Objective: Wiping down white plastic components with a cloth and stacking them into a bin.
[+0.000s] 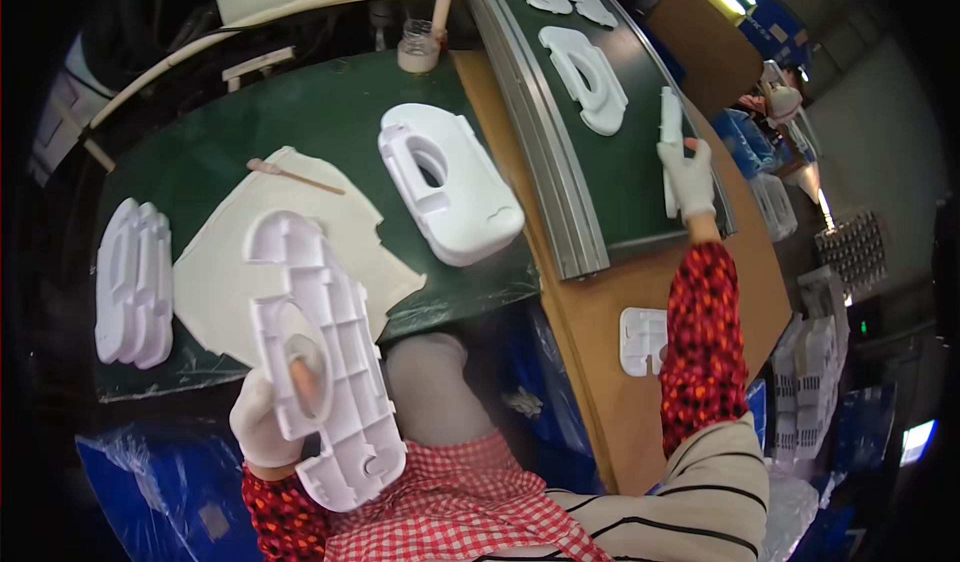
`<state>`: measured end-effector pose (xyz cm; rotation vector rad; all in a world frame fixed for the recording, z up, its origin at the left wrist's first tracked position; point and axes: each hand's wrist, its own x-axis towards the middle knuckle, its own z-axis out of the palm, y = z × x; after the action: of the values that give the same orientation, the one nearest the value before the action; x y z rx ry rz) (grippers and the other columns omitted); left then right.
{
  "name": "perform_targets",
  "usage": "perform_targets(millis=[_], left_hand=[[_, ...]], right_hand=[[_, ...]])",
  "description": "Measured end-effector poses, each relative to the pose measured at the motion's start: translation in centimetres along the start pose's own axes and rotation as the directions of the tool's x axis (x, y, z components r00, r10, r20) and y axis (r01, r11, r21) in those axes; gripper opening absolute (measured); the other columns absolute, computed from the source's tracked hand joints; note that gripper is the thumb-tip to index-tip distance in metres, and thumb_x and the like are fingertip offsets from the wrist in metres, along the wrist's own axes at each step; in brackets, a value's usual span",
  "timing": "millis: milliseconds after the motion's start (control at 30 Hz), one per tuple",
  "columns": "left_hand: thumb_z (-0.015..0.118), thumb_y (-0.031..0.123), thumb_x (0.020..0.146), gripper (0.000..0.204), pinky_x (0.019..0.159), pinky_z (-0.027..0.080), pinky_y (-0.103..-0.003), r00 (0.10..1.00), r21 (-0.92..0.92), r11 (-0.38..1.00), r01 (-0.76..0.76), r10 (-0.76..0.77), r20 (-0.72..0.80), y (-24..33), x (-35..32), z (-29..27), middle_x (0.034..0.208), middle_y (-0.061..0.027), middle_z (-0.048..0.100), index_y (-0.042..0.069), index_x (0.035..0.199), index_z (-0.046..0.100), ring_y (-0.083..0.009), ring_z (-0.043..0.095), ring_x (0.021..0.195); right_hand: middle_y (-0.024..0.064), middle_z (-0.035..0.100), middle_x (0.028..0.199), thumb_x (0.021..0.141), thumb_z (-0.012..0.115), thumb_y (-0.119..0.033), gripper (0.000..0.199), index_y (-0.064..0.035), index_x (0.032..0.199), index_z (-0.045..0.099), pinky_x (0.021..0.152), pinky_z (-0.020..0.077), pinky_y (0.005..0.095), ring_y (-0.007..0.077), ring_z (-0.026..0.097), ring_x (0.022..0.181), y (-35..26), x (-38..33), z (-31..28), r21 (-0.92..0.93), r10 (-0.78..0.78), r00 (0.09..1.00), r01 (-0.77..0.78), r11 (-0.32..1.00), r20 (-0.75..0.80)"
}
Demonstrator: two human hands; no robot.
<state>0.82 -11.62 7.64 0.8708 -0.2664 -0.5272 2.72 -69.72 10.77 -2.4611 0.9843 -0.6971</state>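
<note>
My left hand (262, 417), in a white glove with bare fingertips, grips a white ribbed plastic shell (345, 347) with an oval hole; its ribbed inner side faces up. One fingertip shows through the hole. Far to the right, my gloved right hand (688, 180) is closed around another white plastic part (671, 122), seen edge-on over the green conveyor belt (625, 217). Whether that part touches the belt, I cannot tell. Between the hands, a stack of white plastic shells (465, 202) sits on the green table (330, 102).
A cream cloth (225, 252) bears a thin stick (310, 180). Several white parts (135, 282) stand at the table's left edge. A jar (418, 50) is at the back. More shells (600, 102) lie on the belt, beyond its metal rail (540, 132). One part (640, 337) rests on brown board.
</note>
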Motion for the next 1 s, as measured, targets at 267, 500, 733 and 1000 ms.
perform_targets(millis=[267,500,733,1000], left_hand=[[0.040,0.035,0.096,0.049,0.069,0.053,-0.031,0.882,0.332,0.937,-0.109,0.246,-0.403,1.6,-3.5,9.7,0.096,-0.0142,0.064,-0.008,0.115,0.054,-0.0253,0.064,0.079],[0.055,0.001,0.066,0.067,0.100,0.037,-0.043,0.783,0.725,0.298,-0.621,0.289,0.551,2.8,-7.2,7.5,0.131,-0.0242,0.045,-0.008,0.130,0.041,-0.0390,0.045,0.121],[0.077,0.011,0.051,0.082,0.094,0.041,-0.049,0.698,0.794,-0.123,-0.595,0.411,0.586,1.9,-11.3,5.6,0.124,-0.0218,0.049,-0.006,0.124,0.046,-0.0428,0.049,0.108],[0.083,0.019,0.066,0.079,0.085,0.047,-0.035,0.795,0.788,0.357,-0.501,0.549,0.257,3.0,-12.7,4.2,0.114,-0.0171,0.052,-0.005,0.128,0.039,-0.0264,0.055,0.102]], right_hand=[[0.0103,0.049,0.116,0.078,0.062,-0.017,0.060,0.0017,0.129,0.035,0.088,0.0453,0.0304,0.0188,0.053,0.104,-14.8,-26.8,-4.6,0.910,-0.403,0.910,0.080,0.407,0.100],[0.0115,0.048,0.129,0.088,0.062,-0.011,0.056,-0.0036,0.137,0.034,0.099,0.0413,0.0319,0.0204,0.050,0.115,-14.0,-41.5,5.0,0.949,-0.676,0.705,0.011,0.314,0.216],[0.0088,0.047,0.126,0.089,0.063,-0.018,0.061,-0.0039,0.139,0.031,0.096,0.0431,0.0307,0.0179,0.049,0.113,-20.9,-42.4,-2.9,0.931,-0.748,0.644,0.155,0.330,0.158],[0.0097,0.051,0.109,0.080,0.061,-0.024,0.057,-0.0012,0.125,0.035,0.080,0.0459,0.0274,0.0128,0.053,0.093,-22.0,-41.6,-3.7,0.859,-0.536,0.687,-0.486,0.162,0.490]])
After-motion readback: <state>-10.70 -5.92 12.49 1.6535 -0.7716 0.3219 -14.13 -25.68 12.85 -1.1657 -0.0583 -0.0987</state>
